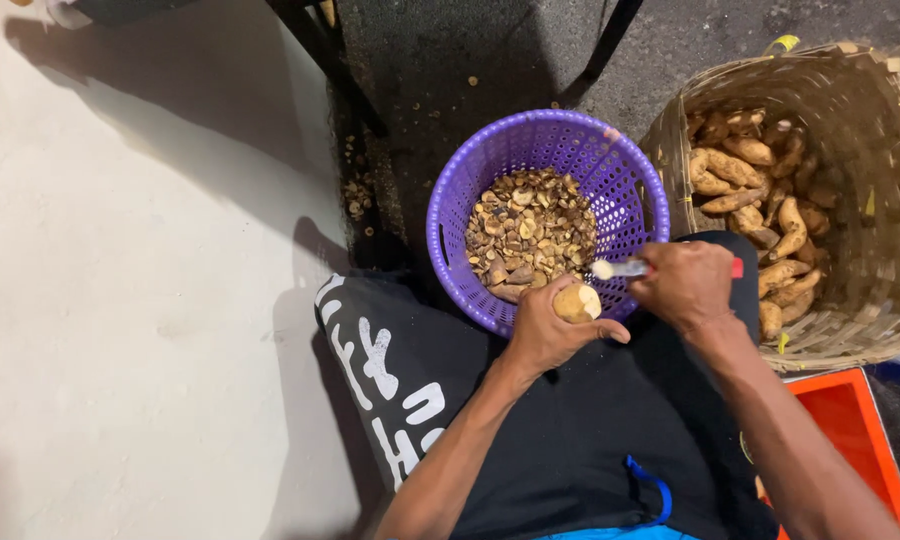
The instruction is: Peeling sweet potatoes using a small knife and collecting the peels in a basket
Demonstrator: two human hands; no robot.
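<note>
Sweet potato [576,301] in the left hand [548,330], peeler [630,267] in the right hand [685,285], right over the purple basket [625,175].

Left hand's fingers are wrapped tight around the tuber, holding it just above the near rim of the basket; its upper face is pale and freshly bared, the rest brownish-tan and partly hidden by the fingers. Right hand is clenched around the peeler's handle, a red end showing past the fist, the light blade end pointing left and sitting just above the tuber. Below them, brown peelings [530,232] heap up in the purple basket's bottom. Off to the right, a woven basket [870,130] holds unpeeled sweet potatoes [760,200], skins tan and knobbly. An orange crate [855,420] sits by the right forearm.
</note>
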